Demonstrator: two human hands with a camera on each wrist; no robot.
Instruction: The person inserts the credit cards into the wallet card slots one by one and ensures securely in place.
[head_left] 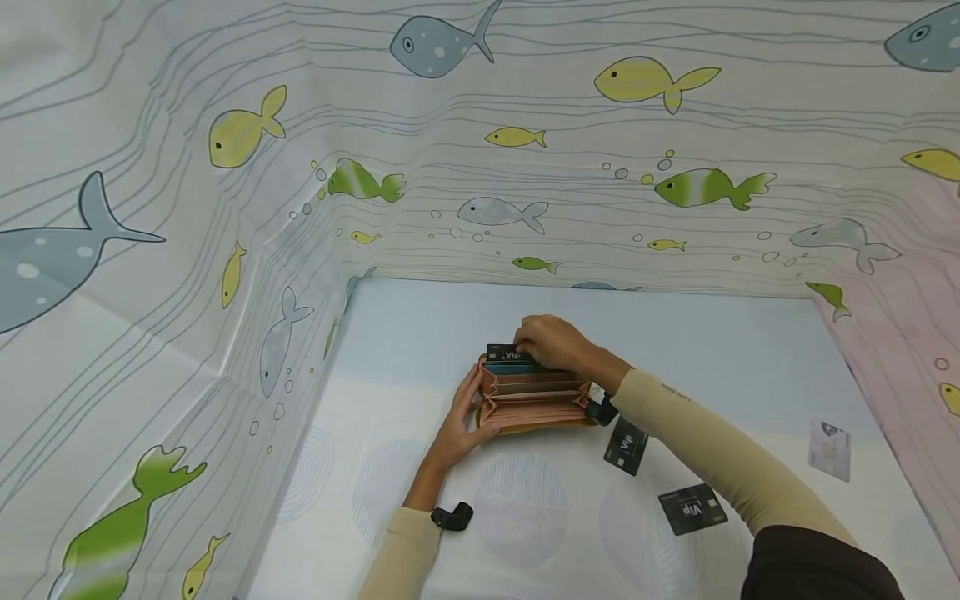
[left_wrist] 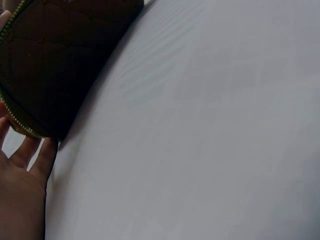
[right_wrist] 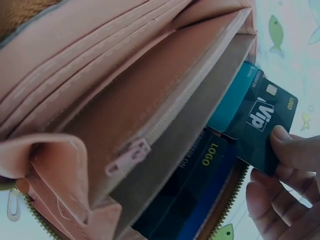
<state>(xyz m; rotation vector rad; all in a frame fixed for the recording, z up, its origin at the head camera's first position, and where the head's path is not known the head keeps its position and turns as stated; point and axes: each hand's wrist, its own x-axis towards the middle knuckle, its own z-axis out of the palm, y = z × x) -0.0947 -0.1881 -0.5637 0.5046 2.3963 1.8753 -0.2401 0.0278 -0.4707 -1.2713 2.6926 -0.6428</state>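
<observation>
Pinching a black Vip card (head_left: 502, 352), right hand (head_left: 558, 342) at the far side of the open wallet (head_left: 536, 388); thumb on the card's face, other fingers behind it. Wallet sits on the tabletop (head_left: 420, 333), between left and right edges, closer to the far edge than to the bottom of the head view. Left hand (head_left: 453, 429) grips the wallet's left end, thumb at its near corner, fingers set apart along the side. Held card overlaps a teal card (right_wrist: 235, 105) in the wallet's far section; can't tell if its lower edge is in a pocket. Dark LOGO card (right_wrist: 185, 175) lies there too. Pink lining, several card slots, zipped middle divider with zipper pull (right_wrist: 129, 157). Second black card (head_left: 626, 447) flat just beside the wallet's near right corner; third black card (head_left: 692, 509) lies farther from the far edge and more to the right. Silver card (head_left: 829, 450) near the tabletop's right edge. Fish-print cloth (head_left: 570, 167) rises past the far edge. Black wrist device (head_left: 453, 517) on the left wrist.
</observation>
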